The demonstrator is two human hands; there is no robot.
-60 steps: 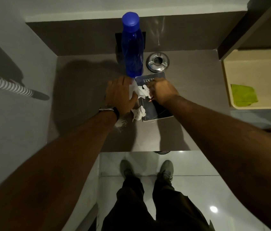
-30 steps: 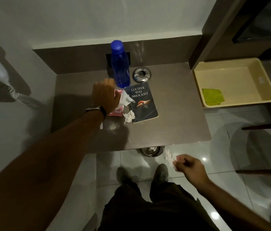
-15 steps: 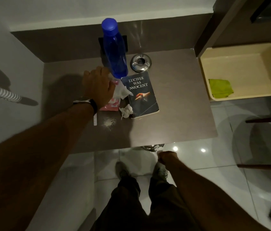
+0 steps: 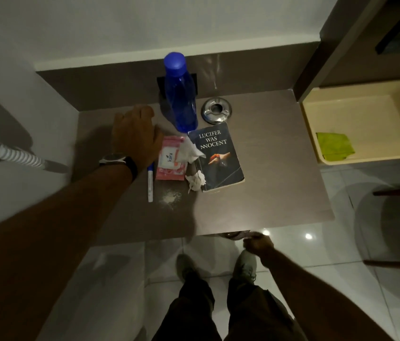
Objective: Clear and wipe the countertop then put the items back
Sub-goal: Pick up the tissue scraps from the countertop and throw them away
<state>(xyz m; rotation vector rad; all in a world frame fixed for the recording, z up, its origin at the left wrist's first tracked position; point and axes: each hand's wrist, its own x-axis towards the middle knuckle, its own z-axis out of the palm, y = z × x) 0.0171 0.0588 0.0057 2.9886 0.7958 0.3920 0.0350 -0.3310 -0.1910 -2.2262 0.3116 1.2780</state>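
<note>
So right hand [image 4: 258, 243] just dropped below the countertop [image 4: 267, 168] edge, curled, contents unclear; probably binned tissue. Left hand [image 4: 136, 136] flat, open beside wipes pack [image 4: 170, 158]. One tissue wad [image 4: 196, 181] left by the book [image 4: 218, 156].

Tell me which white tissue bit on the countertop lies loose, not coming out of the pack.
The crumpled tissue wad at the book's lower-left corner. The other tissue sticks out of the pink wipes pack.

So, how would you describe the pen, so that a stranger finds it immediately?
Start at the tall blue bottle at the back of the brown countertop. Nearer you lies a pink wipes pack; the pen lies along its left side, thin, white, blue-capped.
</note>
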